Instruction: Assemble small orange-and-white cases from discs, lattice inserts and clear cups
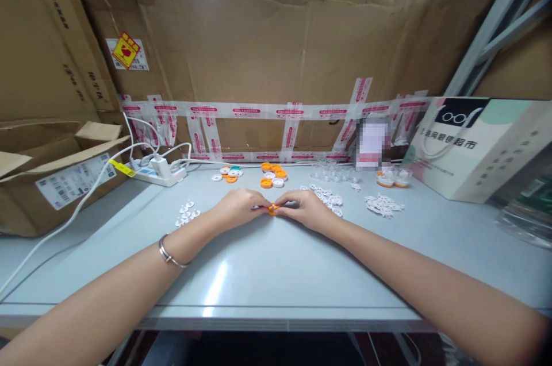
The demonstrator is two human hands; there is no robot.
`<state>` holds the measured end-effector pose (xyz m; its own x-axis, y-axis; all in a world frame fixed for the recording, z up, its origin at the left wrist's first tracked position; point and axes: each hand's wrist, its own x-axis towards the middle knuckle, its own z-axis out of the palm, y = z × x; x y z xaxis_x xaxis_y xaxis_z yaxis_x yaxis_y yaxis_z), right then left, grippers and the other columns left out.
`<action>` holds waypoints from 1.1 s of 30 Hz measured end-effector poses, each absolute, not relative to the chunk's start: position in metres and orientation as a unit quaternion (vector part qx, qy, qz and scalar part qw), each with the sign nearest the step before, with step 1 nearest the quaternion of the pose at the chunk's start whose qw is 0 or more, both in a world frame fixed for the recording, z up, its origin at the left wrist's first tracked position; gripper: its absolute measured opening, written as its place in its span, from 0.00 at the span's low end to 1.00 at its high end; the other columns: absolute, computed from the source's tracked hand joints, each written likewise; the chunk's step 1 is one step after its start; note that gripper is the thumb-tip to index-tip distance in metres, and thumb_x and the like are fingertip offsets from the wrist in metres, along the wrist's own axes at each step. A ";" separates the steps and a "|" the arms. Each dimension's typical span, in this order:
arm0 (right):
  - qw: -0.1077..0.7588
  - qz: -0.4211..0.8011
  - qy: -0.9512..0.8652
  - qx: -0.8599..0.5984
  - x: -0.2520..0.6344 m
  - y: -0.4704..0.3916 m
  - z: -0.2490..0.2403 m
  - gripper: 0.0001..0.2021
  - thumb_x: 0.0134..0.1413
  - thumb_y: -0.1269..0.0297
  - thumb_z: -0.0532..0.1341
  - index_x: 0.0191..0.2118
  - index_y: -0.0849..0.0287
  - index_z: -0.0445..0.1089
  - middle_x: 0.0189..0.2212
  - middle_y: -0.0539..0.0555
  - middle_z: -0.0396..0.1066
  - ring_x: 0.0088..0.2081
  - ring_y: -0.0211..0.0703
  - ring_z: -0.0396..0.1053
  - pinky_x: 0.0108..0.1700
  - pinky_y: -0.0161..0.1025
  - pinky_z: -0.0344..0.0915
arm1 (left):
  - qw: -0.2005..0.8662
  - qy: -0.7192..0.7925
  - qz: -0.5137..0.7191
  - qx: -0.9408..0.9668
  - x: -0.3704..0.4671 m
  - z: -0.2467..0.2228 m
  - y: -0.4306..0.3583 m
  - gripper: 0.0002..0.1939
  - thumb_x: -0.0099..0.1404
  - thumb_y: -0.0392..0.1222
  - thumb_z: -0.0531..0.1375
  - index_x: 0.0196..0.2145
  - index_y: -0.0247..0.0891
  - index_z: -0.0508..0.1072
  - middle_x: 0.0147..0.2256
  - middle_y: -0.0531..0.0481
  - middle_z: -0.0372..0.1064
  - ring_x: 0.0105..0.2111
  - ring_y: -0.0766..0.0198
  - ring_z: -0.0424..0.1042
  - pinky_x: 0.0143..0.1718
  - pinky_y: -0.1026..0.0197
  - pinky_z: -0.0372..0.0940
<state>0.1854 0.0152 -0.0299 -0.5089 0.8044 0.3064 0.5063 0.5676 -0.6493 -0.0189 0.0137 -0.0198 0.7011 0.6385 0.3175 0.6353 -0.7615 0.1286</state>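
My left hand (244, 207) and my right hand (307, 209) meet over the middle of the table, fingertips pinched on the two sides of one small round orange plastic piece (273, 210). A bit of white shows at its top; the fingers cover much of the rest. Just behind lie orange and white round plastic caps (266, 183) in a loose group. Left of my left hand is a cluster of small white plastic parts (187, 214). White lacy plastic pieces (330, 199) lie close behind my right hand.
Clear plastic cups (336, 172) stand at the back, with orange-based clear pieces (393, 177) to their right. More caps (227, 174) and a power strip (161, 172) are back left. An open carton (81, 182), a paper bag (463, 150) and a plastic bottle (532, 205) flank the table.
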 end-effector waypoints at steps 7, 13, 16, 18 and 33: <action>0.295 0.241 -0.835 -0.397 0.186 0.015 -0.029 0.08 0.47 0.61 0.62 0.33 0.58 0.74 0.33 0.52 0.74 0.37 0.41 0.70 0.43 0.36 0.64 | 0.008 0.343 0.169 0.924 -0.018 -0.019 0.014 0.11 0.63 0.38 0.54 0.37 0.40 0.76 0.36 0.50 0.75 0.35 0.65 0.72 0.35 0.68 0.62; 0.292 0.223 -0.844 -0.390 0.186 0.016 -0.031 0.08 0.48 0.62 0.61 0.34 0.58 0.75 0.33 0.52 0.74 0.37 0.41 0.70 0.43 0.36 0.64 | 0.013 0.353 0.169 0.920 -0.017 -0.020 0.013 0.10 0.62 0.38 0.54 0.39 0.40 0.75 0.37 0.50 0.75 0.35 0.65 0.72 0.35 0.68 0.62; 0.290 0.208 -0.851 -0.386 0.186 0.016 -0.031 0.08 0.49 0.62 0.61 0.34 0.58 0.74 0.33 0.52 0.74 0.37 0.41 0.70 0.43 0.36 0.64 | 0.010 0.350 0.164 0.922 -0.018 -0.020 0.013 0.11 0.63 0.38 0.54 0.39 0.40 0.75 0.36 0.50 0.74 0.35 0.65 0.72 0.35 0.68 0.62; 0.290 0.196 -0.857 -0.378 0.186 0.015 -0.030 0.07 0.49 0.62 0.61 0.34 0.57 0.74 0.33 0.52 0.75 0.37 0.42 0.70 0.43 0.37 0.64 | 0.010 0.347 0.163 0.924 -0.019 -0.020 0.014 0.11 0.63 0.38 0.54 0.39 0.40 0.75 0.36 0.50 0.74 0.35 0.65 0.72 0.35 0.68 0.62; 0.254 0.085 -0.915 -0.303 0.187 0.015 -0.030 0.08 0.54 0.66 0.57 0.35 0.59 0.74 0.35 0.55 0.74 0.38 0.41 0.70 0.43 0.37 0.66 | 0.004 0.324 0.151 0.934 -0.020 -0.021 0.015 0.12 0.64 0.39 0.52 0.40 0.41 0.75 0.38 0.51 0.73 0.37 0.65 0.72 0.38 0.68 0.63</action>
<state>0.1866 0.0154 -0.0303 -0.6875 0.5973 0.4130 0.5108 0.8020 -0.3095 -0.0201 0.0151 -0.0213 0.7449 0.6060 0.2789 0.6036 -0.7903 0.1051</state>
